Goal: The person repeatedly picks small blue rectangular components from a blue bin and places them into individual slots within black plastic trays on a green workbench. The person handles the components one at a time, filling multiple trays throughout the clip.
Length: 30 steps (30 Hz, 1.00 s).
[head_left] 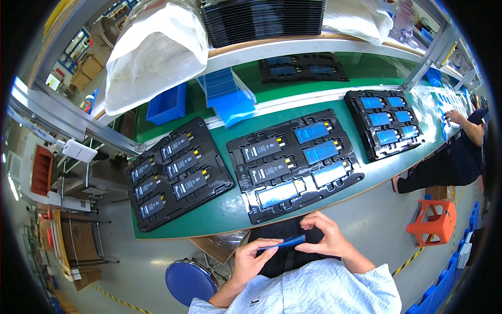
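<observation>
In front of my body, just off the bench's near edge, my left hand (254,256) pinches a thin flat battery with a blue face (291,242), seen nearly edge-on. At its other end is my right hand (327,236), fingers curled but apart from the thumb, whose tip lies close to the battery's end; whether it touches I cannot tell. Just beyond my hands lies the middle black tray (246,196), with black batteries (261,150) on its left and blue-faced batteries (312,132) on its right. Glare whitens its nearest row.
A black tray of black batteries (209,128) lies left; stacked trays with blue-faced batteries (372,152) stand right. Behind are blue sheets (230,99), a blue bin (166,104) and a shelf (256,46). A blue stool (191,282), an orange stool (433,222) and another person (444,162) are nearby.
</observation>
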{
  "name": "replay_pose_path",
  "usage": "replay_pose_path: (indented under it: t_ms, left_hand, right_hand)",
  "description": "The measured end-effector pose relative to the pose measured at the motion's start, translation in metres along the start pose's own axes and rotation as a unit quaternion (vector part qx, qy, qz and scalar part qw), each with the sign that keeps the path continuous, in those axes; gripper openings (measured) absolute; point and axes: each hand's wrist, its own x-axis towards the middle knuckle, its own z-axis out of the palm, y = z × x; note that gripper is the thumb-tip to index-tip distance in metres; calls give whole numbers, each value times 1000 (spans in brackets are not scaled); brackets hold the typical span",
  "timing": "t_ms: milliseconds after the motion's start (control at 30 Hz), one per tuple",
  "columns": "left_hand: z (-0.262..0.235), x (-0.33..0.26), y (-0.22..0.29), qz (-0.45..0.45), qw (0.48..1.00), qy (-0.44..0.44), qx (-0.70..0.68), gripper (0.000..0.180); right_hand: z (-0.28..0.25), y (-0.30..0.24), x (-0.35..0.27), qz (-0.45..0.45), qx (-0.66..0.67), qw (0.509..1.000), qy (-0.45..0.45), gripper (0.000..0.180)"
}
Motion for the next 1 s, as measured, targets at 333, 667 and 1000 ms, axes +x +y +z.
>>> replay_pose_path:
  t_ms: [333,667,1000]
  left_hand:
    - [-5,-1,-5,-37,993,29,111,19]
    - [-19,27,15,237,906,100,336,39]
    - [-29,85,42,166,802,130,558,30]
  right_hand:
    - [-6,8,-3,22,45,995,-89,20]
    - [-12,0,22,29,42,999,9,10]
    - [-21,28,134,240,74,967,-31,22]
